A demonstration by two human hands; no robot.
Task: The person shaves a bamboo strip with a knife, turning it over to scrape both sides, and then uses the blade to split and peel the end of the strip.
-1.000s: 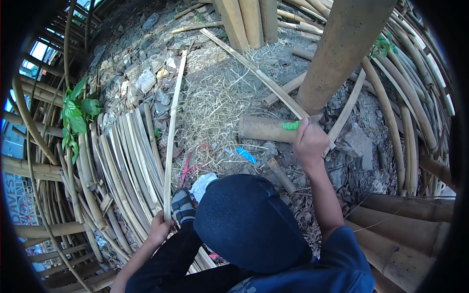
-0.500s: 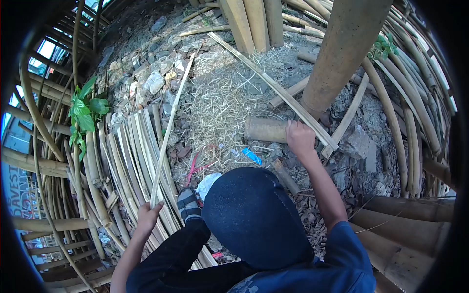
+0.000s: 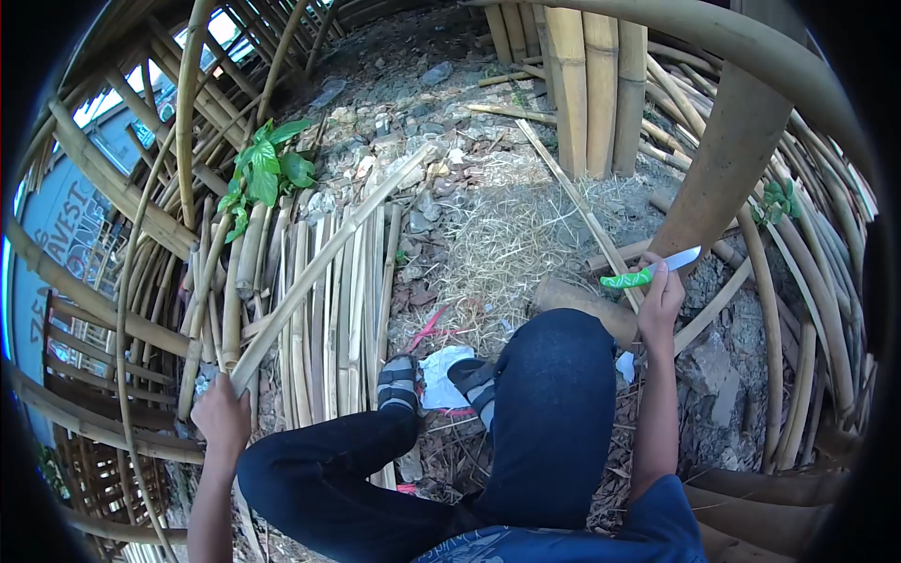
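Note:
My left hand (image 3: 222,413) is closed around the near end of a long split bamboo strip (image 3: 330,249), which slants up and away over a row of similar strips. On the other side, my right hand (image 3: 663,302) is closed on a small knife (image 3: 627,280) with a green patterned handle. Its pale blade points up and to the right, apart from the strip. Below and left of the knife lies a short bamboo section (image 3: 584,310), partly hidden by my raised knee. Another thin strip (image 3: 572,197) lies on the ground, its near end behind the knife.
A thick upright bamboo pole (image 3: 727,155) stands close beyond my right hand. Split strips (image 3: 352,310) lie side by side at left. Dry shavings (image 3: 497,249), a white scrap (image 3: 443,375) and rubble (image 3: 710,371) cover the ground. Bamboo poles (image 3: 94,188) flank the left side.
My right hand has come off the bamboo section and now holds the green-handled knife. My left hand has moved left with the strip, now angled more. My raised knee has shifted right.

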